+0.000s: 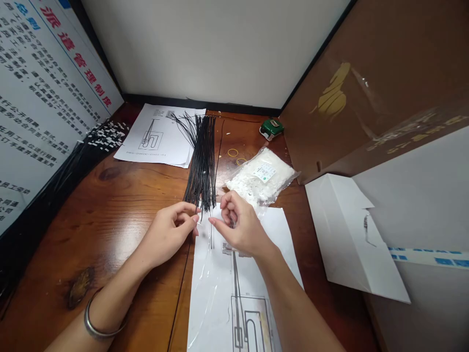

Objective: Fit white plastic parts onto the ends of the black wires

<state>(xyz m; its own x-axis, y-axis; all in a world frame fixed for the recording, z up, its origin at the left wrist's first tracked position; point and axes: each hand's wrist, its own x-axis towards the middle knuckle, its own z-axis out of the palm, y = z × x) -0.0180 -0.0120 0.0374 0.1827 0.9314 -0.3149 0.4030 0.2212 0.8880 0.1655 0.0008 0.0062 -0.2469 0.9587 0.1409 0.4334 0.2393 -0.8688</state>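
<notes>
My left hand (pixel 175 229) is closed in a pinch at the lower ends of a bundle of thin black wires (pixel 203 156). A small white piece, which looks like a connector, shows at its fingertips, partly hidden. My right hand (pixel 238 222) is just to the right, its thumb stretched toward the wire ends and apart from the bent index finger. The other fingers curl toward the palm, whose inside is mostly hidden. Between the hands a thin dark strand hangs over the printed drawing sheet (pixel 212 303). Beyond my right hand lies a clear bag of small white parts (pixel 271 171).
More black wires with white ends (pixel 106 134) lie along the left side. Farther back are another drawing sheet (pixel 164 142), a green tape measure (pixel 271 128) and yellow rubber bands (pixel 232 152). A brown carton (pixel 366 73) and white folded card (pixel 351 234) border the right.
</notes>
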